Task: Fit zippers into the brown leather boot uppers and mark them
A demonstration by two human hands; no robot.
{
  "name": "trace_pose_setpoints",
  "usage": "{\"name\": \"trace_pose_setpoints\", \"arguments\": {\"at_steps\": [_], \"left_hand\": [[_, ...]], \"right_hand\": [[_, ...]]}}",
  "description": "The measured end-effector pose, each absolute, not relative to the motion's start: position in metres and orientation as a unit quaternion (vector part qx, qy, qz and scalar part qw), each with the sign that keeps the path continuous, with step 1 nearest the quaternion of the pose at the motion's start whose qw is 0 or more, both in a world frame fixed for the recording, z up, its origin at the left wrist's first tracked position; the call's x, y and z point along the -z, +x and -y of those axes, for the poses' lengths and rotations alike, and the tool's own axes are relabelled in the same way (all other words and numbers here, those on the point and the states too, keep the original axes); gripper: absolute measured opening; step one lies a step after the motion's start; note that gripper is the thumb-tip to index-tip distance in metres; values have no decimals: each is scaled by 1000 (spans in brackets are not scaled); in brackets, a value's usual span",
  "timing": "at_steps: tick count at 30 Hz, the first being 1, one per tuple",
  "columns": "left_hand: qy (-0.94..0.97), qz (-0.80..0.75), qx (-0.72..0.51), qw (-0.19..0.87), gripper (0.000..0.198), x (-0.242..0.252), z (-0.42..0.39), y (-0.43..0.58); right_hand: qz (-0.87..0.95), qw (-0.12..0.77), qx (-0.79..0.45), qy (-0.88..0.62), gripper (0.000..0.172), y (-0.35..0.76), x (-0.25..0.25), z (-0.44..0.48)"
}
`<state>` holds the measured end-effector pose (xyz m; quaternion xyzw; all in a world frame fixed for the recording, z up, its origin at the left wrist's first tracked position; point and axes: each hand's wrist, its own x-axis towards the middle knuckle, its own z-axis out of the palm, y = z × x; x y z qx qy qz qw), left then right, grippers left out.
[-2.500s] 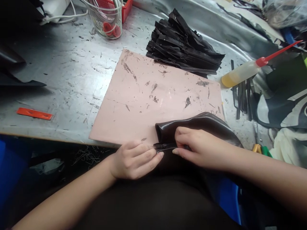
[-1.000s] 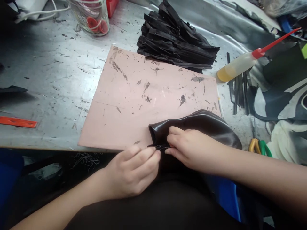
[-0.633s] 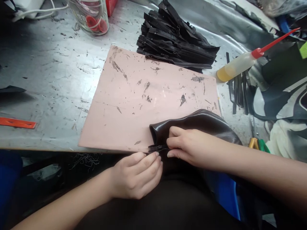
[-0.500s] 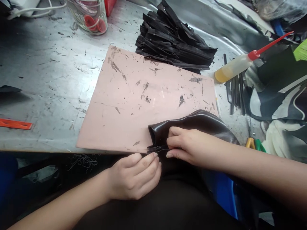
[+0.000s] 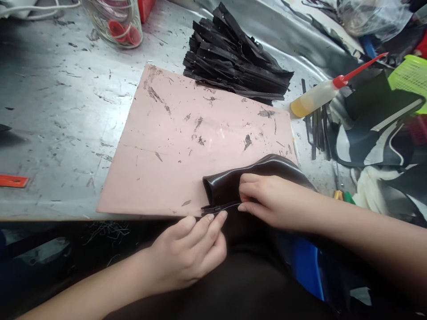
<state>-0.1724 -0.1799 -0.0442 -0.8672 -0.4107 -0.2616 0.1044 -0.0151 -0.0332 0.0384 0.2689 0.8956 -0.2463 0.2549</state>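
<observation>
A dark, glossy leather-like piece [image 5: 222, 181], its end curled over, lies along the front edge of a pink board [image 5: 160, 178]. On its near edge runs a black zipper [image 5: 218, 208]. My left hand [image 5: 191, 251] pinches the zipper's end just off the board's edge, fingertips closed. Further right along the same edge, my right hand [image 5: 267, 198] is closed on the leather piece, thumb below and curled fingers on top. The part of the zipper under my right fingers is hidden.
Behind the board lies a heap of black zippers [image 5: 233, 62]. To the right are a squeeze bottle [image 5: 313, 98] of yellow liquid, black strips [image 5: 318, 133] and dark cut pieces [image 5: 367, 115]. A glass jar [image 5: 115, 24] stands back left; an orange strip [image 5: 13, 181] lies left.
My right hand has slid slightly right along the edge, so more of the zipper shows between the hands. My left fingers have shifted a little on it. The whole view has moved slightly.
</observation>
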Motion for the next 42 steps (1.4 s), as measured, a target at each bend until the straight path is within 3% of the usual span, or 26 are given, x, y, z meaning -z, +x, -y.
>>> {"name": "trace_pose_setpoints", "arguments": {"at_steps": [6,15,24,38,42], "left_hand": [[-871,406,250,119,20,38,172,-170],[-886,356,287,78,30,39,160,-185],[-897,334,280,76,30,41,160,-190],[-915,361,132,123,43,41,158,-161],[-930,340,110,87,45,36,158,-165]], "right_hand": [[-923,262,98,265,24,-7,-45,35],[-853,292,299,314,10,6,-52,17],[-861,281,283,317,9,6,-47,22],[-839,221,352,350,10,16,-38,21],[-856,215,313,352,10,15,-36,23]]}}
